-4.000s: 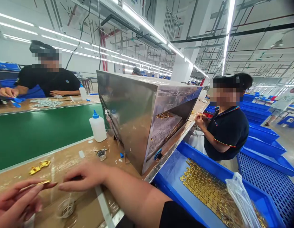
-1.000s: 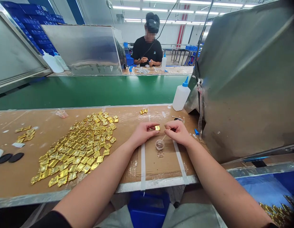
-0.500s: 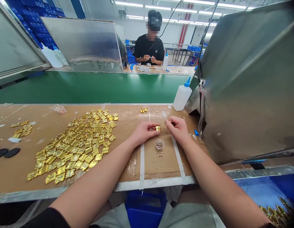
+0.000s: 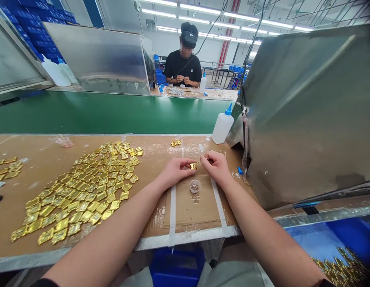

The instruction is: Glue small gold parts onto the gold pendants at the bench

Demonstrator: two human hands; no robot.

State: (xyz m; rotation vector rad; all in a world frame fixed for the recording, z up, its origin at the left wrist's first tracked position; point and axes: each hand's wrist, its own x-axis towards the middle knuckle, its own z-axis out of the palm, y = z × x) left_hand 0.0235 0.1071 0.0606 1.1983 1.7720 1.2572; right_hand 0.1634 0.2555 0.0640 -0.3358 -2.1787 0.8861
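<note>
Brown counter point(image 4: 153, 157), green belt point(image 4: 127, 113) beyond; gold pieces point(image 4: 82, 196) spread at left. Left hand point(image 4: 173, 172) pinching single gold item point(image 4: 193, 166), right hand point(image 4: 217, 168) gripping thin stick point(image 4: 199, 162) pointed at it; clear cup point(image 4: 195, 192) nearer.

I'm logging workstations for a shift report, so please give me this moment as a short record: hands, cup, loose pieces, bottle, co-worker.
Left hand: grip closed on a gold piece
Right hand: grip closed on a thin stick, tip at or near that piece
Clear cup: on the cardboard sheet
Loose gold pieces: mostly spread left of the hands
White bottle: standing, blue cap
Co-worker: beyond the green belt
</note>
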